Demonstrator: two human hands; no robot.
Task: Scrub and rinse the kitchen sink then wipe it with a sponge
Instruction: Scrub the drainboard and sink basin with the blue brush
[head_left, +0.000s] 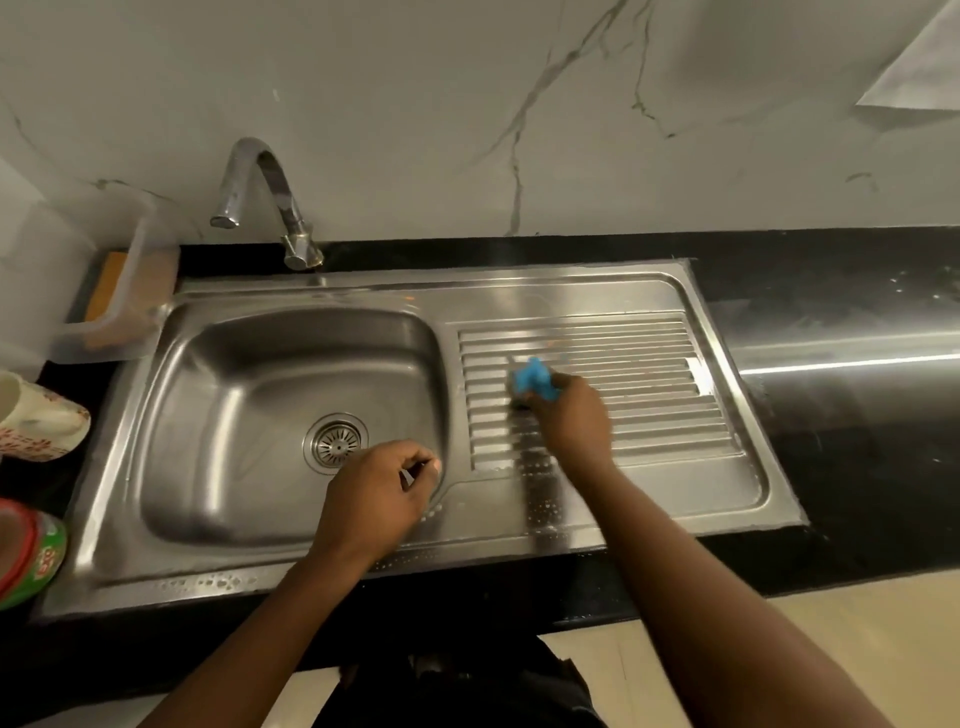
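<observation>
A stainless steel sink (171, 364) with a basin on the left and a ribbed drainboard (649, 364) on the right is set in a black counter. My right hand (571, 421) grips a blue sponge (532, 376) and presses it on the left part of the drainboard. My left hand (376, 493) hovers over the basin's front right corner with its fingers curled and nothing visible in them. The drain strainer (336, 442) lies just left of that hand. The tap (262, 202) stands at the back, and no water runs from it.
A clear plastic holder (132, 291) with an orange sponge stands left of the tap. A patterned cup (36, 421) and a red and green container (31, 551) sit at the left edge. Water drops dot the sink's front rim. Black counter (857, 415) extends to the right.
</observation>
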